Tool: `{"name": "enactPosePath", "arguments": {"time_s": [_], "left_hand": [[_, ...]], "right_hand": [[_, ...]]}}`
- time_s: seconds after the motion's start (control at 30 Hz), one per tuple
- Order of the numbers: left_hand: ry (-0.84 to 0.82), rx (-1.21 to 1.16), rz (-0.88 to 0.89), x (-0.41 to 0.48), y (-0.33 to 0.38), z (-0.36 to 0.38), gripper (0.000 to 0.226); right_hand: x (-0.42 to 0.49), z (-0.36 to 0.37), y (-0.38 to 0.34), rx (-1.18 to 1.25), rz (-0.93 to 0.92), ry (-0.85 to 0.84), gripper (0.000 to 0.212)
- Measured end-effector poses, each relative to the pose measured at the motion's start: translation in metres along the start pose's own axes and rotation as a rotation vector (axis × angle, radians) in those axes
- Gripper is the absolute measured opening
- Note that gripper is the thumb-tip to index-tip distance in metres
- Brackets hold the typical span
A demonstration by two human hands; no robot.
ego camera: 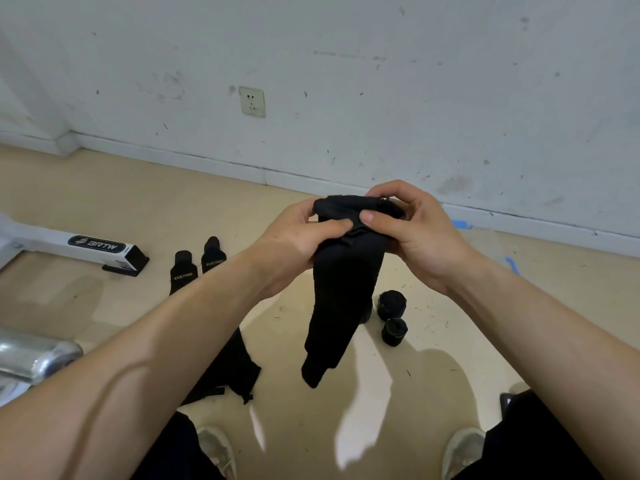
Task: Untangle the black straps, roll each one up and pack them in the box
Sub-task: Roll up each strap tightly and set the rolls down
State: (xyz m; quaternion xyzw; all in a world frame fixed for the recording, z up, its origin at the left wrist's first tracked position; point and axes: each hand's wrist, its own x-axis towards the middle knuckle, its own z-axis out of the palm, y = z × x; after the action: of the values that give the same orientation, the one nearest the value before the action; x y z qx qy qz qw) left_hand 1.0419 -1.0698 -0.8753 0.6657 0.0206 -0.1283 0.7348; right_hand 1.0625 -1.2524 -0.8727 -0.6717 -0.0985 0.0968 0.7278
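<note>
A black strap (341, 292) hangs in the air in front of me, its top end bunched between both hands and its tail dangling toward the floor. My left hand (294, 244) grips the top from the left, thumb pressed on the fabric. My right hand (412, 233) pinches the same end from the right, fingers curled over it. Two rolled-up black straps (393, 318) sit on the floor to the right of the hanging tail. Two black straps with gold lettering (197, 263) lie flat at the left. Another loose black strap (232, 368) lies under my left forearm. No box is in view.
A white machine leg marked BRTW (104, 247) lies on the floor at the left, with a chrome bar (34, 355) nearer me. My two shoes (214, 452) are at the bottom. A white wall with a socket (252, 101) stands behind. Blue tape (512, 265) marks the floor at right.
</note>
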Motion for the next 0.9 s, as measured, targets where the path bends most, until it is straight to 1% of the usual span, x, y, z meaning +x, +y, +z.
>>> {"name": "enactPosePath", "arguments": {"time_s": [0.13,0.3,0.43,0.47,0.57,0.67,0.73,0.83,0.9], "left_hand": [[0.097,0.003,0.067,0.0033,-0.0025,0.0021,0.022],[0.055,-0.07,0.074,0.0001,-0.0047,0.0054,0.024],[0.02,-0.121,0.079,-0.0025,-0.0014,0.0072,0.027],[0.015,-0.135,0.08,-0.0028,-0.0003,0.0082,0.024],[0.038,-0.159,0.07,-0.0021,-0.001,0.0094,0.007],[0.088,-0.097,0.056,0.0008,-0.0042,0.0074,0.004],[0.108,-0.089,0.036,0.0032,-0.0047,0.0055,0.004],[0.135,-0.081,0.023,0.0043,-0.0034,0.005,0.011],[0.136,-0.055,0.039,0.0039,-0.0038,0.0055,0.012]], "right_hand": [[-0.0002,0.0005,0.0002,-0.125,-0.059,-0.039,0.022],[-0.0004,0.0016,0.0016,-0.081,-0.027,-0.087,0.028],[0.0001,0.0016,0.0002,-0.06,-0.018,-0.09,0.031],[0.0006,0.0013,0.0003,-0.069,-0.022,-0.083,0.032],[0.0009,0.0031,0.0027,-0.118,-0.038,-0.055,0.035],[0.0002,0.0052,0.0045,-0.135,-0.006,-0.034,0.036],[0.0009,0.0035,0.002,-0.063,0.063,-0.049,0.032],[0.0014,0.0007,-0.0014,0.087,0.148,-0.097,0.016],[0.0014,-0.0002,0.001,0.058,0.156,-0.075,0.007]]}}
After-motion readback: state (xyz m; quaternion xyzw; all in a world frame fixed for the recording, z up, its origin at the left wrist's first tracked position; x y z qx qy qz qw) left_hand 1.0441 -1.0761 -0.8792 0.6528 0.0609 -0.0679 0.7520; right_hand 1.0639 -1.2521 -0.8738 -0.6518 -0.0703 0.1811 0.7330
